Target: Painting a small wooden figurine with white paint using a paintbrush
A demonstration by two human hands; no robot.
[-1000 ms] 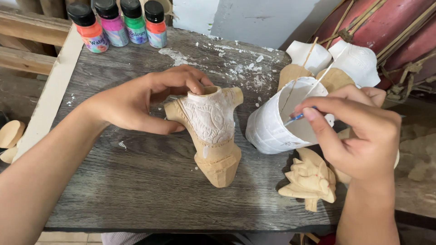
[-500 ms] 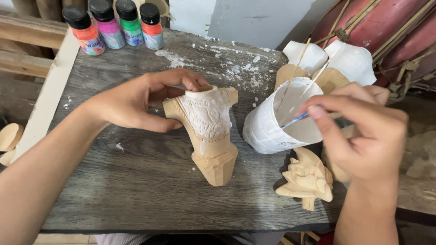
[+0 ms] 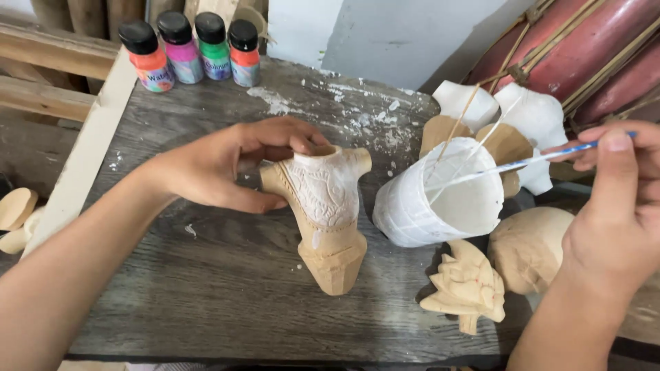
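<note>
My left hand (image 3: 230,167) grips the top of a carved wooden figure (image 3: 326,216) lying on the dark wooden table (image 3: 206,302). Its upper half is coated white, its lower half bare wood. My right hand (image 3: 615,213) holds a thin blue-and-white paintbrush (image 3: 522,163), its tip reaching into a white paint-smeared cup (image 3: 440,196) that lies tilted to the right of the figure. Thin sticks also rest in the cup.
Several small paint bottles (image 3: 192,49) with black caps stand at the table's back left. Unpainted carvings (image 3: 471,285) lie below the cup, white-coated ones (image 3: 536,117) behind it. A red drum (image 3: 591,48) is at the back right. Wooden pieces (image 3: 15,209) lie far left.
My right hand has drawn back to the right, pulling the brush outward while its tip stays in the cup. The left hand still holds the figure.
</note>
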